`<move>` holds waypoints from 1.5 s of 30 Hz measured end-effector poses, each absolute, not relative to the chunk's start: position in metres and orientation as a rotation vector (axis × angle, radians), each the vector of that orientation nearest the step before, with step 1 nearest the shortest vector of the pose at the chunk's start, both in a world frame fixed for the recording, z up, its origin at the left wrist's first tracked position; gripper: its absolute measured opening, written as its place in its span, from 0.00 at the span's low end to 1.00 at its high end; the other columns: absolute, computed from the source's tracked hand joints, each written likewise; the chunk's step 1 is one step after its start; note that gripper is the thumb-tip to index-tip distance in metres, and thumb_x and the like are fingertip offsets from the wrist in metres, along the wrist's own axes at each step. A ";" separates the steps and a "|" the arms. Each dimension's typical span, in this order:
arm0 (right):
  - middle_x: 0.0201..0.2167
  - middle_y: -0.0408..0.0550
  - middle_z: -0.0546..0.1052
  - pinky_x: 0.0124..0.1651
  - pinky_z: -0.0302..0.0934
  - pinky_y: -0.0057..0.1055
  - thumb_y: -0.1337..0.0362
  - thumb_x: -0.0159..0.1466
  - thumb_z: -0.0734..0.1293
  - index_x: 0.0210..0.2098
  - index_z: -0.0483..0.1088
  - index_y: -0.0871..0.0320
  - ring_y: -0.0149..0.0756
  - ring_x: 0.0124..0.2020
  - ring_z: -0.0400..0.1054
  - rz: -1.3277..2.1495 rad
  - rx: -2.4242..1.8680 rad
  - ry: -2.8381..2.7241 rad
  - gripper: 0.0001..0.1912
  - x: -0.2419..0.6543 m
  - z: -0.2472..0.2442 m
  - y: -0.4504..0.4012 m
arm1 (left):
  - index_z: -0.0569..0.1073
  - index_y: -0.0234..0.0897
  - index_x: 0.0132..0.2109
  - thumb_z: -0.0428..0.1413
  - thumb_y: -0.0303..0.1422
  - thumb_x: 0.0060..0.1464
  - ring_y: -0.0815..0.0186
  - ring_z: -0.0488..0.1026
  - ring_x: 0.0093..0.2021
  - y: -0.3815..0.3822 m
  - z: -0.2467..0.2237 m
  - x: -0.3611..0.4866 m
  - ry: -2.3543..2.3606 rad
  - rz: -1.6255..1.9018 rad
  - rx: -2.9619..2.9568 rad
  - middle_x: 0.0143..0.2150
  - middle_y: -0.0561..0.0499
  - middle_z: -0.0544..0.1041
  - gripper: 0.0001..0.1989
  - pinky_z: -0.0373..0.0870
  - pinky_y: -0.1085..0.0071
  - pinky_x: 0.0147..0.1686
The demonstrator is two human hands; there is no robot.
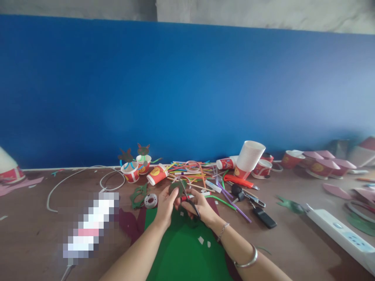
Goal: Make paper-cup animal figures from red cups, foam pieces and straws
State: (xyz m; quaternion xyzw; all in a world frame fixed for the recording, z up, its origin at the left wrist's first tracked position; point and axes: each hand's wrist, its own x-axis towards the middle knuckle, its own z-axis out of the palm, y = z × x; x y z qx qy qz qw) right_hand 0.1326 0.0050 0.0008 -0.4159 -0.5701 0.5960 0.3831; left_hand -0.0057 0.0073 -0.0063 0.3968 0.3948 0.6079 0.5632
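My left hand (167,203) pinches a small dark green paper piece (176,189) between thumb and fingers. Scissors with black handles (193,207) are gripped in my right hand (202,206), their blades up against the right side of that piece. Both hands are above a large green paper sheet (187,253), which has a few white scraps (200,240) on it. Dark red paper (129,225) sticks out from under the sheet. Just left of my left hand lie a roll of tape (150,200) and a cut green paper shape (138,196).
Behind my hands lies a pile of coloured sticks (187,168). Paper cups with cat-like paper figures (143,164) stand back left. A tall cup stack (249,159), a red utility knife (238,180), keys (238,192) and a power strip (340,230) are on the right. A blue panel (181,89) bounds the table.
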 end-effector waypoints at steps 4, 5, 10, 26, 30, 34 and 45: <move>0.14 0.33 0.67 0.13 0.50 0.19 0.56 0.50 0.72 0.44 0.61 0.59 0.22 0.11 0.56 1.519 -1.043 -1.448 0.26 0.132 0.002 0.005 | 0.70 0.33 0.34 0.58 0.42 0.48 0.76 0.58 0.14 0.008 -0.008 -0.005 0.924 1.447 0.942 0.14 0.59 0.66 0.15 0.54 0.80 0.16; 0.13 0.33 0.67 0.13 0.50 0.19 0.56 0.50 0.72 0.44 0.61 0.59 0.22 0.11 0.55 1.517 -1.046 -1.449 0.26 0.132 0.003 0.005 | 0.70 0.33 0.34 0.58 0.42 0.47 0.76 0.59 0.14 0.008 -0.008 -0.005 0.929 1.447 0.942 0.14 0.59 0.66 0.15 0.55 0.80 0.16; 0.12 0.32 0.66 0.12 0.47 0.19 0.55 0.50 0.72 0.43 0.61 0.59 0.22 0.10 0.54 1.503 -1.047 -1.464 0.26 0.132 0.002 0.005 | 0.69 0.34 0.32 0.58 0.43 0.47 0.76 0.58 0.14 0.008 -0.007 -0.005 0.933 1.446 0.937 0.14 0.59 0.66 0.15 0.54 0.80 0.15; 0.10 0.32 0.64 0.11 0.46 0.18 0.55 0.50 0.72 0.40 0.63 0.60 0.22 0.09 0.52 1.497 -1.066 -1.480 0.23 0.132 0.005 0.004 | 0.69 0.34 0.31 0.60 0.44 0.44 0.77 0.54 0.14 0.008 -0.005 -0.004 0.984 1.477 0.877 0.13 0.61 0.61 0.17 0.50 0.80 0.15; 0.10 0.32 0.64 0.11 0.46 0.18 0.56 0.50 0.72 0.40 0.63 0.59 0.22 0.09 0.53 1.484 -1.078 -1.491 0.23 0.132 0.005 0.004 | 0.70 0.34 0.31 0.61 0.46 0.42 0.77 0.54 0.14 0.007 -0.003 -0.004 1.002 1.490 0.862 0.13 0.61 0.60 0.18 0.49 0.80 0.15; 0.11 0.32 0.65 0.11 0.46 0.18 0.55 0.50 0.72 0.40 0.63 0.60 0.21 0.09 0.53 1.486 -1.080 -1.499 0.24 0.132 0.003 0.005 | 0.70 0.34 0.33 0.60 0.47 0.43 0.78 0.53 0.14 0.007 -0.002 -0.004 1.013 1.506 0.843 0.13 0.62 0.58 0.19 0.48 0.80 0.15; 0.12 0.32 0.66 0.13 0.50 0.19 0.55 0.50 0.72 0.41 0.60 0.59 0.23 0.11 0.56 1.511 -1.083 -1.451 0.26 0.131 0.004 0.003 | 0.69 0.34 0.29 0.62 0.45 0.41 0.78 0.52 0.14 0.007 -0.003 -0.003 0.987 1.447 0.872 0.12 0.62 0.58 0.18 0.47 0.80 0.15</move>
